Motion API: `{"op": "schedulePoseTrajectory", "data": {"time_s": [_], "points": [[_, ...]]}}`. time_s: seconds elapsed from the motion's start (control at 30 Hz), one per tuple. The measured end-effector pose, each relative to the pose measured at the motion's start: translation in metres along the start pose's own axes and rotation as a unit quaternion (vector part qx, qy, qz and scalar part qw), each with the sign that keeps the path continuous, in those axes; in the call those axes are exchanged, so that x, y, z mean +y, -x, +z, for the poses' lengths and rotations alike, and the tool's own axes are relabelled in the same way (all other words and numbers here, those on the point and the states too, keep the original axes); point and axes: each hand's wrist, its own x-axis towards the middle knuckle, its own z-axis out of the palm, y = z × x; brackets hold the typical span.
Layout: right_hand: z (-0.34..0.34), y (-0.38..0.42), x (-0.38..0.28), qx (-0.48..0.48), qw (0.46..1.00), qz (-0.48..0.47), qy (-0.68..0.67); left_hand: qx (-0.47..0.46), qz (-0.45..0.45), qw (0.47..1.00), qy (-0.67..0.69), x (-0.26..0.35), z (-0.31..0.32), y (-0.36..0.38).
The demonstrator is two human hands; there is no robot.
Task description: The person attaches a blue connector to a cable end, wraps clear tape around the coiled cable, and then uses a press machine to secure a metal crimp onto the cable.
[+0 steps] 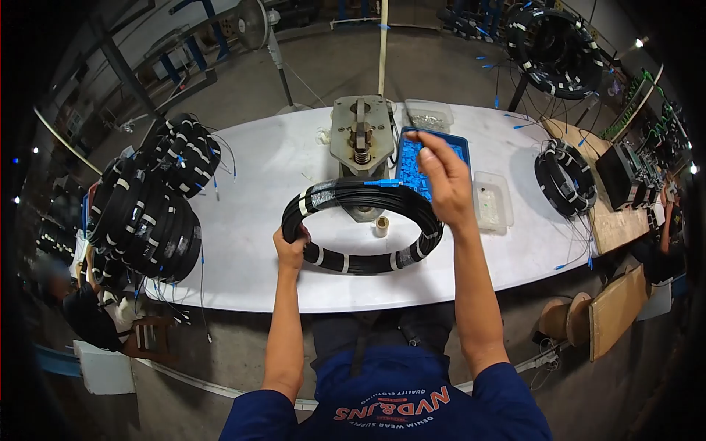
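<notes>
A coil of black cable, bound with white and clear tape bands, stands tilted over the front middle of the table. My left hand is closed around the coil's left side. On the coil's top lies a blue connector at a cable end. My right hand is raised beside the coil's upper right, over a blue tray of small blue connector parts. Its index finger stretches out to the left, apart from the thumb, and nothing shows between them. Behind the coil is a metal press.
Stacked cable coils fill the table's left end; another coil lies at right. Clear plastic boxes flank the tray. A small roll sits inside the coil's ring. People are partly visible at both edges. A fan stands behind.
</notes>
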Motion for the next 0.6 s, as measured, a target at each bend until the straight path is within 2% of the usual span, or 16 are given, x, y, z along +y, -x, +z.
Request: {"op": "schedulePoseTrajectory", "data": {"time_s": [0.03,0.07,0.17,0.23,0.27,0.33,0.47,0.6], "points": [[0.006,0.000,-0.001,-0.022,1.000,-0.008,0.013,0.001,-0.009,1.000,0.004,-0.001,0.000,0.000],[0.013,-0.001,-0.001,-0.038,0.997,-0.059,0.040,0.004,-0.006,1.000,0.003,-0.002,0.000,0.000],[0.026,-0.005,-0.002,-0.101,0.987,-0.074,0.100,0.026,-0.028,0.999,0.013,-0.002,-0.002,0.006],[0.038,-0.010,0.005,-0.140,0.955,-0.174,0.194,0.025,-0.030,0.999,0.009,-0.003,-0.005,0.007],[0.042,-0.010,0.007,-0.145,0.956,-0.175,0.188,0.024,-0.030,0.999,0.007,-0.004,-0.006,0.006],[0.048,-0.011,0.011,-0.146,0.927,-0.224,0.264,0.035,-0.033,0.999,0.011,-0.005,-0.004,0.006],[0.046,-0.011,0.020,-0.113,0.943,-0.184,0.252,0.026,-0.007,1.000,-0.015,-0.004,-0.003,0.004],[0.038,-0.004,0.019,-0.164,0.933,-0.130,0.292,0.017,-0.007,0.999,-0.028,0.002,0.002,0.000]]}}
